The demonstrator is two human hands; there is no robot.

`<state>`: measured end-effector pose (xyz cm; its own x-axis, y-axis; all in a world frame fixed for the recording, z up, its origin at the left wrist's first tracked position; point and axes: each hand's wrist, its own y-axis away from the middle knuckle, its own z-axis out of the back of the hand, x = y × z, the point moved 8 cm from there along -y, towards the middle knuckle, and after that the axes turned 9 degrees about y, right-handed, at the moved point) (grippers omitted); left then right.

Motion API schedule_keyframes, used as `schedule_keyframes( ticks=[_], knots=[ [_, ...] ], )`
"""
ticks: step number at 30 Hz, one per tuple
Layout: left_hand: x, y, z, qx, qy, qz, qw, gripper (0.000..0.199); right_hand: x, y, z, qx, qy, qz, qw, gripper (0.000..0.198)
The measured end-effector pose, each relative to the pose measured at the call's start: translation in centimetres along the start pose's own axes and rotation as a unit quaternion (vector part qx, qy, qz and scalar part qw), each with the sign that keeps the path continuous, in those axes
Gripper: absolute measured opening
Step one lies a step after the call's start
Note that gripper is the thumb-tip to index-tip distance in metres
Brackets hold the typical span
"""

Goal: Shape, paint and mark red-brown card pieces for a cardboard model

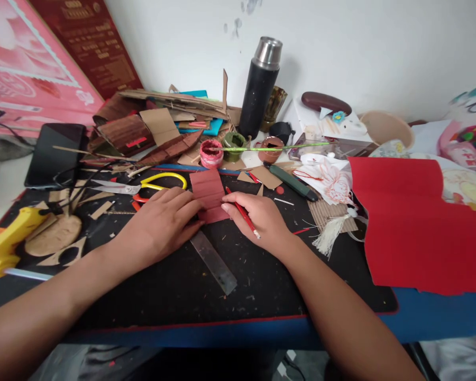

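A reddish-brown piece of card (pixel 209 193) with crosswise creases lies on the black mat in front of me. My left hand (pixel 162 219) holds its left edge, fingers bent and thumb close to the mat. At the card's right edge, my right hand (pixel 259 217) is closed around a red pencil (pixel 244 212), eraser end toward me; its fingertips touch or nearly touch the card. A metal ruler (pixel 216 264) extends toward me from beneath or beside my left fingers. Behind that hand lie scissors (pixel 143 185) with yellow and red handles, partly covered.
Paint pots (pixel 211 153) stand behind the card with a green stick (pixel 269 148) across them. A black flask (pixel 261 84) rises behind. At left are a yellow glue gun (pixel 14 238) and a phone (pixel 55 153); at right, a green-handled cutter (pixel 293 181) and red sheet (pixel 424 233).
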<state>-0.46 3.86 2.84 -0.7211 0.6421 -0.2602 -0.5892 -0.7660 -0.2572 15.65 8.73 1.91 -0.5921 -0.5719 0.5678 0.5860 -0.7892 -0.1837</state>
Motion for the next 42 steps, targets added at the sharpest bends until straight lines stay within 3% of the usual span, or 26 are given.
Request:
schedule_keyframes(
  ticks=[8,15,23,42],
  knots=[
    [-1.7,2.2,1.7,-0.036,0.006,-0.059,0.998,0.022,0.0,0.0,0.0,0.007,0.011,-0.003,1.0,0.022],
    [-2.2,3.0,1.3,-0.082,0.019,-0.085,0.993,0.019,0.1,0.0,0.0,0.004,0.013,-0.003,1.0,0.022],
    [-0.9,3.6,-0.2,-0.078,0.032,-0.044,0.995,0.038,0.2,0.1,-0.1,0.003,0.019,0.001,1.0,0.022],
    [-0.5,3.2,-0.7,-0.051,0.053,-0.022,0.997,0.034,0.6,0.3,-0.7,0.002,0.053,0.029,0.998,0.025]
  ],
)
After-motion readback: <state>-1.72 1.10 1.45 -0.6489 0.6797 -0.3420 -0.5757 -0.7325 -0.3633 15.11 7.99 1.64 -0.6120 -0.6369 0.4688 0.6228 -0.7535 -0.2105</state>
